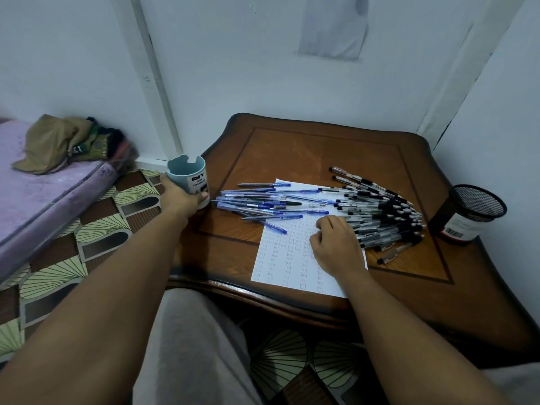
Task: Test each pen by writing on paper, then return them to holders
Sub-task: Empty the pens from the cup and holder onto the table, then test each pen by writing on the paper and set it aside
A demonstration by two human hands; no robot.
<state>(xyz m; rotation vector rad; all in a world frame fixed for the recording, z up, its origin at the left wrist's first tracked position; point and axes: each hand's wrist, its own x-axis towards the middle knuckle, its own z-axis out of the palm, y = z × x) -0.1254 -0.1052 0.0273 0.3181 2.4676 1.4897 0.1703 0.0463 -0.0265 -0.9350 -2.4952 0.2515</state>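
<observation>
Left hand gripping blue holder at counter left edge. Right hand loosely curled, holding nothing, resting on paper. Blue pens beside holder, black pens right, mesh holder far right.

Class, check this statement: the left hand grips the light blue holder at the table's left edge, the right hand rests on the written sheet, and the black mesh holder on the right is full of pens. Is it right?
One detail is wrong. The head view shows the black mesh holder empty; the pens lie loose on the table. The left hand does grip the light blue holder, and the right hand rests on the sheet.
</observation>
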